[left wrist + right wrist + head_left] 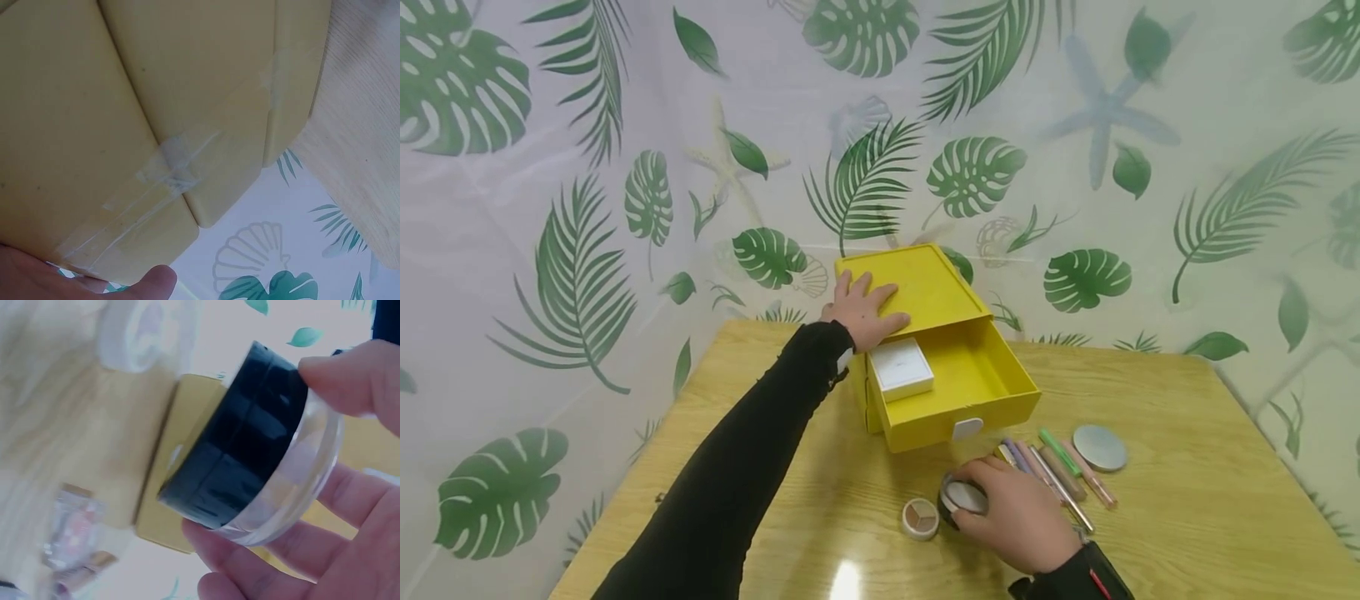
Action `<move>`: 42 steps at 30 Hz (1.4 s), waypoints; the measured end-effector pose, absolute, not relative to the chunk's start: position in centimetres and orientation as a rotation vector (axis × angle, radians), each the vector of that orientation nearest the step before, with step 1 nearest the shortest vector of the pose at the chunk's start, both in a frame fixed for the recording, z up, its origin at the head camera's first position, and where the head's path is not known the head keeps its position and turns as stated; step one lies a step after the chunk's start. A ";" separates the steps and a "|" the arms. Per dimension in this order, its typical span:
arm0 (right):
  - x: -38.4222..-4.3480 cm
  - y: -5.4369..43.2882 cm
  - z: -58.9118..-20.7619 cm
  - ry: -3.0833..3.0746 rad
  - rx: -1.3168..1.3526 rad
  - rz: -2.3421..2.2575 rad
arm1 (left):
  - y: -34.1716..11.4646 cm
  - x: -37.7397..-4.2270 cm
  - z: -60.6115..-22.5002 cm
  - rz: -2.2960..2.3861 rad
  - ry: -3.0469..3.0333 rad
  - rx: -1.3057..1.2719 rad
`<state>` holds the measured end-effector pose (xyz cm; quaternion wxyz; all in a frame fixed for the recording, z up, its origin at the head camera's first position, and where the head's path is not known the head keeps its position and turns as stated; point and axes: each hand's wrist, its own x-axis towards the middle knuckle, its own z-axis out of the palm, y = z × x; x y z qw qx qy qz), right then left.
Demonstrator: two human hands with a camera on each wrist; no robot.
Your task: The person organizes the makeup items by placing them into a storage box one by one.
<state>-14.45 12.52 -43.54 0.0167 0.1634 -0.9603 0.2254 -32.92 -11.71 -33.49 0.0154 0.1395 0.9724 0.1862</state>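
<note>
Gripping a round black-and-clear jar [962,498]: right hand [1018,510], thumb on one side, fingers on the other; cannot tell whether jar touches the counter [805,517]. Just left of this hand, round three-pan palette [921,518]. Just beyond it, slim cosmetic tubes [1063,472]; farther right, pale round disc [1100,447]. Ahead, yellow drawer box [928,287], drawer [966,367] out, small white carton [901,367] inside. Left hand [862,310], fingers spread, rests on its top.
</note>
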 end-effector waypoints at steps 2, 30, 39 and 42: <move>-14.1 12.6 -42.7 -2.980 0.530 0.704 | -11.7 -33.0 -33.6 0.574 3.025 0.430; -13.3 15.3 -31.5 -2.662 0.822 0.601 | -11.7 -33.0 -33.8 0.549 3.030 0.412; -16.3 14.8 -31.0 -2.687 0.814 0.603 | -11.6 -33.1 -33.8 0.560 3.036 0.411; -17.2 14.6 -31.4 -2.689 0.814 0.620 | -11.6 -33.2 -33.8 0.563 3.040 0.409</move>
